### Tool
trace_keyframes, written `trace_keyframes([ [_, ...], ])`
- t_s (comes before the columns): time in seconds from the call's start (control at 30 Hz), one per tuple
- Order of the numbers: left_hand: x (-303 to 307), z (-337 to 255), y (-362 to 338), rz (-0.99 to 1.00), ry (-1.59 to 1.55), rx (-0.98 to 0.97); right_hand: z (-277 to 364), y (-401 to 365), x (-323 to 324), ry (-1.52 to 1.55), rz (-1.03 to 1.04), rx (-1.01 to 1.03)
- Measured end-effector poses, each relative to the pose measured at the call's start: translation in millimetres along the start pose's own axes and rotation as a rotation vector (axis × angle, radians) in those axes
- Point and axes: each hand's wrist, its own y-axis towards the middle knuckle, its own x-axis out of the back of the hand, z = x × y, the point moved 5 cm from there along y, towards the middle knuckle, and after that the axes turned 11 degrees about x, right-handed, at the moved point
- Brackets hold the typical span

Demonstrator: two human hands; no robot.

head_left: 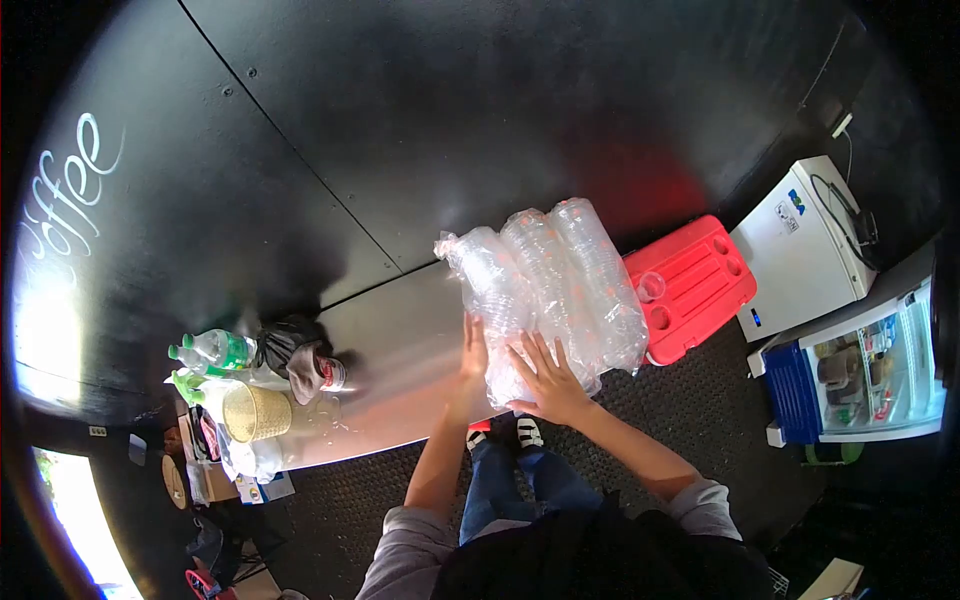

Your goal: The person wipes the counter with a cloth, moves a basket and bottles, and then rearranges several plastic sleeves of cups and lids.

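Observation:
Three long, clear plastic sleeves of what look like stacked transparent cups or lids [555, 275] lie side by side at the right end of a metal counter [385, 350]. Against the left side of the nearest sleeve rests my left hand [474, 348], its fingers stretched out. My right hand [552, 385] is spread flat on the front part of the sleeves, fingers apart. Neither hand is wrapped round anything. Wrinkled, shiny wrapping hides the exact shape of the contents.
A red cooler [690, 290] with a clear cup [651, 287] on its lid stands right of the sleeves, before a white chest freezer [805, 250] and a glass-door fridge [870, 370]. Leftward on the counter are a woven basket [257, 412], plastic bottles [222, 350] and a dark cloth [305, 365].

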Motion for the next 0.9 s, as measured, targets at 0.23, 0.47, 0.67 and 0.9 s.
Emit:
trace_keyframes([
  [0.23, -6, 0, -17, 0.043, 0.142, -0.117, -3, 6, 2, 0.020, -0.045, -0.003],
  [0.47, -3, 8, -54, 0.033, 0.140, -0.289, 7, -2, 10, 0.082, -0.049, 0.003],
  [0.67, -15, 38, -47, 0.057, 0.090, -0.299, -3, 2, -1, 0.029, -0.045, 0.013],
  [0.9, 11, 17, -87, 0.056, -0.016, -0.278, 6, -2, 42, 0.160, -0.126, 0.001],
])
